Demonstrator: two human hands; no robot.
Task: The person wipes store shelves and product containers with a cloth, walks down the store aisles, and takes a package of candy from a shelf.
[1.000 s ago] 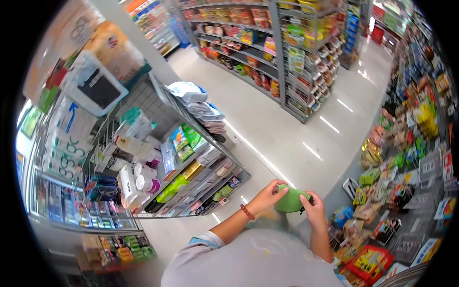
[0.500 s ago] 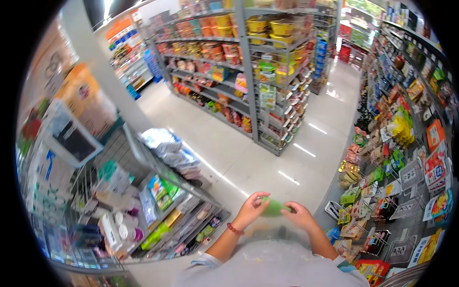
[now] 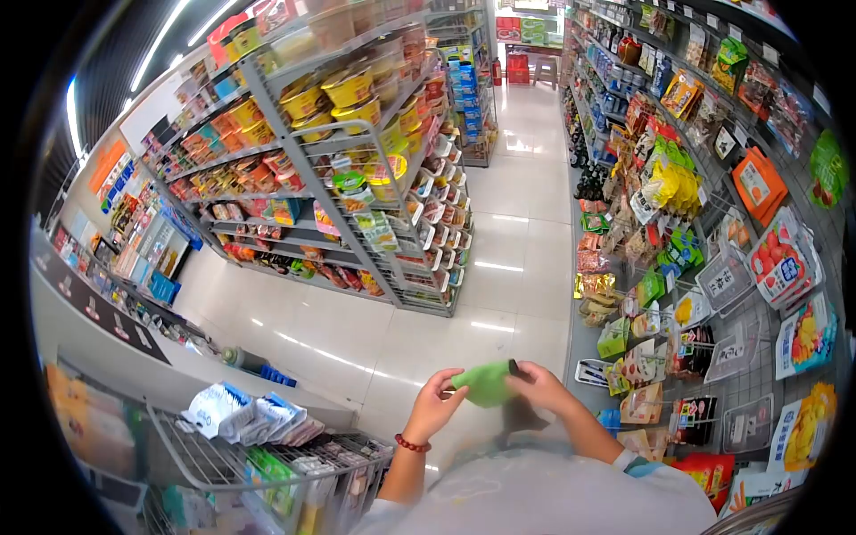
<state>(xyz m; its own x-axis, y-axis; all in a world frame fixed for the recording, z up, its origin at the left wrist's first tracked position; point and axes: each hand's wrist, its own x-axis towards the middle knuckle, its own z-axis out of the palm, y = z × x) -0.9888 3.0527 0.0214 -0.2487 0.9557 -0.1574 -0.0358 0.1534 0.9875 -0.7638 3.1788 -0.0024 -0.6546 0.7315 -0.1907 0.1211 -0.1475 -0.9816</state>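
A soft green piece [image 3: 486,384] with a dark corner spans the space between my two hands, in front of my body. Whether it is cloth or a flat packet I cannot tell. My left hand [image 3: 437,406], with a red bead bracelet at the wrist, pinches its left edge. At the dark upper right corner, my right hand [image 3: 540,390] grips it with thumb and fingers. Below the green piece hangs a dark greyish patch [image 3: 522,419], too blurred to name.
On the right, a wall rack [image 3: 580,357] holds hanging snack packets. A grey shelf unit [image 3: 392,299] with yellow tubs [image 3: 348,86] stands ahead on the left. Lower left is a wire rack [image 3: 174,450] with white packets [image 3: 218,410]. The tiled floor [image 3: 513,294] runs between them.
My view has turned to the right, so the shelves shift left in it. The green piece is spread wider and its dark corner now shows. Both hands still hold it.
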